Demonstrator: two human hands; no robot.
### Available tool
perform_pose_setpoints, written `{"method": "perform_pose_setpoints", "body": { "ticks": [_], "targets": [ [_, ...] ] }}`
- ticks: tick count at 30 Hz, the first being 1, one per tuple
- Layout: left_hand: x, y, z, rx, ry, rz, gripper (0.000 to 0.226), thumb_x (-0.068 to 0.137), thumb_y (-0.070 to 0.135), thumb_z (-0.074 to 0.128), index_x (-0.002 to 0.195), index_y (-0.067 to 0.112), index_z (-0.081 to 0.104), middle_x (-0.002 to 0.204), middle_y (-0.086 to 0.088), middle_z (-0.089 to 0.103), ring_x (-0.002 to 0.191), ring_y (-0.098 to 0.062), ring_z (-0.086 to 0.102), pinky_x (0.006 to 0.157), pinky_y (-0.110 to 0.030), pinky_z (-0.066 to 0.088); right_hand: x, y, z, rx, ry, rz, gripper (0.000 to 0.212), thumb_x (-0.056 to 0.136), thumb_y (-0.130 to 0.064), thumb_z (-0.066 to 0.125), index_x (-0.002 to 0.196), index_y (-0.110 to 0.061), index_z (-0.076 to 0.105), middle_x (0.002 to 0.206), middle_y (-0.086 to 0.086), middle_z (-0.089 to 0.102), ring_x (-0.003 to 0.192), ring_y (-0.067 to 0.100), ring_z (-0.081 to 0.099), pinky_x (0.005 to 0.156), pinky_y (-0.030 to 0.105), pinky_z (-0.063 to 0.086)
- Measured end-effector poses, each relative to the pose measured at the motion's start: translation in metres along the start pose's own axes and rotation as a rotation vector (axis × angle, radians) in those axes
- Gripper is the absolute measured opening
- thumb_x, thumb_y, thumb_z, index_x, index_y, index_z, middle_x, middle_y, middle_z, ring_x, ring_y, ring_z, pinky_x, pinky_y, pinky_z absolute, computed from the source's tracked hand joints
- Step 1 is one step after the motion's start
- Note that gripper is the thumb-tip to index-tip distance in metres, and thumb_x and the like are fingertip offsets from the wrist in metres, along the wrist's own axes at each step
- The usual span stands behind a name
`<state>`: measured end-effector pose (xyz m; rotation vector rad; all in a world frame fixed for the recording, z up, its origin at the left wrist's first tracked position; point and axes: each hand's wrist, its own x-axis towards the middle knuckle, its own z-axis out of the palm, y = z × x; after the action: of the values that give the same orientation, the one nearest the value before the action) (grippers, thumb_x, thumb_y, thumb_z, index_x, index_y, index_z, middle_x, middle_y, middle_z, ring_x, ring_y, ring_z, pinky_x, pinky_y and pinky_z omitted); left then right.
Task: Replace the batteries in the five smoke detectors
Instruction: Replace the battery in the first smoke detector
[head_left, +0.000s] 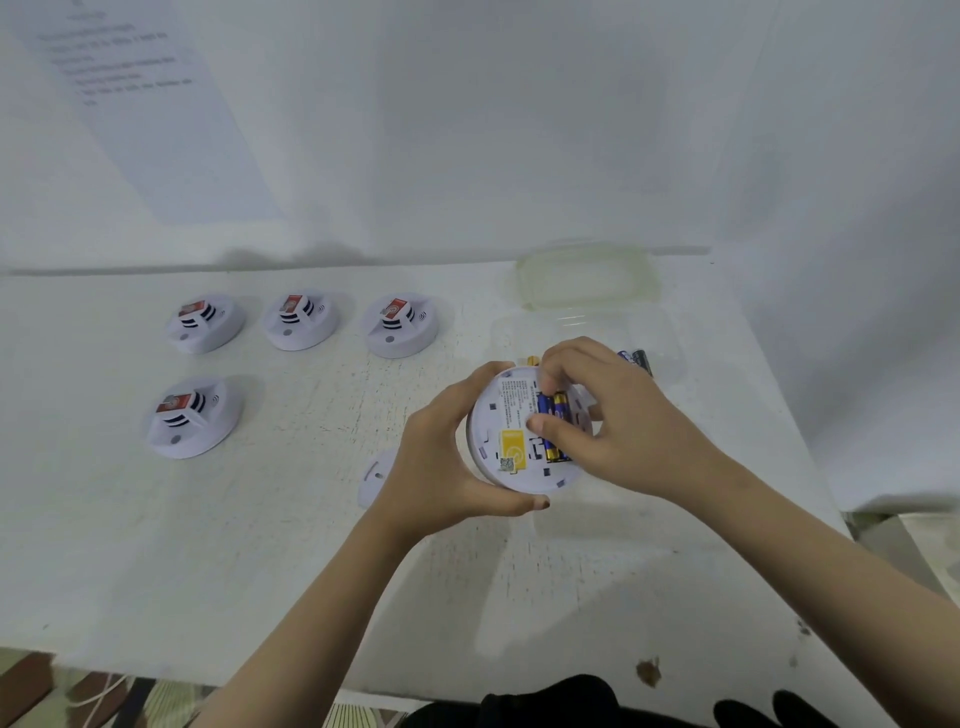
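Smoke detector (498, 415) held back-side up above bench (260, 545), right half. Clear tub (670, 353) near far-right corner; lid (587, 280) behind it at far edge. Row of three detectors (300, 319) toward far-left corner, fourth detector (192, 418) nearer, all face-up. Left hand (441, 467) grips held unit's rim: fingers curled over far-left side, thumb hooked on near edge. Right hand (613, 426) lies across open battery bay, fingers bent, thumb tip pressing. Base plate (376, 475) flat on bench, partly hidden by left wrist. Fingers and thumb pinch blue-gold batteries (553, 415) in bay. Loose cells (636, 358) in tub.
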<state>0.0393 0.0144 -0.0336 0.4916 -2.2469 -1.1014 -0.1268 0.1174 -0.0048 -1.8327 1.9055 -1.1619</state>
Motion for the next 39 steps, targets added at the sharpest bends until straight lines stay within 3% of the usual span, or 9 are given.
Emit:
{"method": "perform_pose_setpoints", "body": {
  "ticks": [5, 8, 15, 19, 22, 31, 34, 36, 39],
  "targets": [
    [-0.002, 0.003, 0.000, -0.023, 0.008, -0.003, 0.090, 0.052, 0.034, 0.091, 0.130, 0.012, 0.052, 0.108, -0.002, 0.066, 0.098, -0.025, 0.066, 0.080, -0.040, 0.057, -0.001, 0.004, -0.005, 0.033, -0.048, 0.017, 0.017, 0.084, -0.023, 0.067, 0.095, -0.022, 0.053, 0.103, -0.007, 0.054, 0.098, 0.007, 0.053, 0.076, 0.030, 0.054],
    [0.000, 0.008, -0.006, -0.042, 0.021, 0.037, 0.084, 0.053, 0.036, 0.087, 0.128, 0.024, 0.052, 0.112, 0.010, 0.064, 0.101, -0.012, 0.064, 0.084, -0.023, 0.054, -0.002, 0.004, -0.017, 0.030, -0.117, 0.016, 0.031, 0.083, -0.018, 0.068, 0.111, -0.025, 0.057, 0.116, -0.011, 0.057, 0.107, 0.000, 0.051, 0.087, 0.018, 0.049],
    [0.005, 0.014, -0.007, -0.030, -0.019, 0.052, 0.089, 0.051, 0.041, 0.085, 0.130, 0.027, 0.046, 0.118, 0.024, 0.061, 0.109, 0.000, 0.060, 0.088, -0.010, 0.046, 0.002, -0.013, -0.044, -0.430, -0.279, -0.146, 0.063, 0.082, -0.035, 0.065, 0.139, -0.023, 0.042, 0.128, -0.007, 0.057, 0.112, 0.011, 0.053, 0.092, 0.028, 0.045],
    [0.007, 0.011, -0.005, -0.031, -0.043, 0.063, 0.092, 0.051, 0.033, 0.090, 0.132, 0.016, 0.050, 0.117, 0.007, 0.065, 0.110, -0.014, 0.062, 0.089, -0.020, 0.051, 0.003, -0.016, -0.044, -0.581, -0.348, -0.225, 0.065, 0.083, -0.037, 0.058, 0.141, -0.020, 0.036, 0.117, -0.004, 0.058, 0.092, 0.016, 0.058, 0.076, 0.033, 0.050],
    [0.009, 0.009, -0.004, -0.024, -0.048, 0.059, 0.094, 0.049, 0.022, 0.096, 0.131, 0.009, 0.052, 0.115, 0.001, 0.066, 0.108, -0.018, 0.063, 0.088, -0.023, 0.053, 0.001, -0.014, -0.041, -0.613, -0.357, -0.287, 0.059, 0.078, -0.035, 0.055, 0.132, -0.011, 0.047, 0.103, 0.004, 0.061, 0.073, 0.023, 0.058, 0.060, 0.038, 0.051],
    [0.008, 0.014, 0.000, -0.054, -0.028, 0.049, 0.087, 0.051, 0.031, 0.089, 0.128, 0.023, 0.051, 0.113, 0.012, 0.064, 0.103, -0.006, 0.063, 0.084, -0.013, 0.050, -0.001, -0.005, -0.033, -0.638, -0.325, -0.289, 0.045, 0.077, -0.028, 0.047, 0.111, -0.004, 0.063, 0.099, 0.016, 0.070, 0.048, 0.017, 0.050, 0.043, 0.025, 0.046],
    [0.005, 0.014, 0.004, -0.066, -0.041, 0.053, 0.085, 0.051, 0.022, 0.090, 0.128, 0.024, 0.052, 0.111, 0.009, 0.065, 0.100, -0.009, 0.065, 0.082, -0.017, 0.052, 0.000, -0.003, -0.040, -0.485, -0.252, -0.215, 0.047, 0.082, -0.036, 0.034, 0.111, -0.013, 0.062, 0.092, 0.001, 0.071, 0.065, 0.017, 0.062, 0.053, 0.031, 0.052],
    [0.007, 0.013, 0.004, -0.073, -0.014, 0.046, 0.083, 0.051, 0.018, 0.090, 0.126, 0.019, 0.054, 0.106, 0.005, 0.067, 0.097, -0.015, 0.066, 0.078, -0.021, 0.054, -0.007, 0.004, -0.040, -0.350, -0.208, -0.147, 0.050, 0.081, -0.043, 0.039, 0.121, -0.018, 0.057, 0.118, 0.000, 0.066, 0.096, 0.014, 0.064, 0.075, 0.031, 0.055],
    [0.011, 0.011, 0.002, -0.054, 0.013, 0.051, 0.082, 0.052, 0.017, 0.091, 0.125, 0.010, 0.054, 0.105, 0.002, 0.067, 0.096, -0.019, 0.066, 0.077, -0.021, 0.053, -0.016, 0.010, -0.037, -0.202, -0.210, -0.058, 0.069, 0.076, -0.058, 0.051, 0.136, -0.024, 0.046, 0.148, -0.007, 0.038, 0.131, 0.003, 0.040, 0.102, 0.026, 0.043]
  ]
}}
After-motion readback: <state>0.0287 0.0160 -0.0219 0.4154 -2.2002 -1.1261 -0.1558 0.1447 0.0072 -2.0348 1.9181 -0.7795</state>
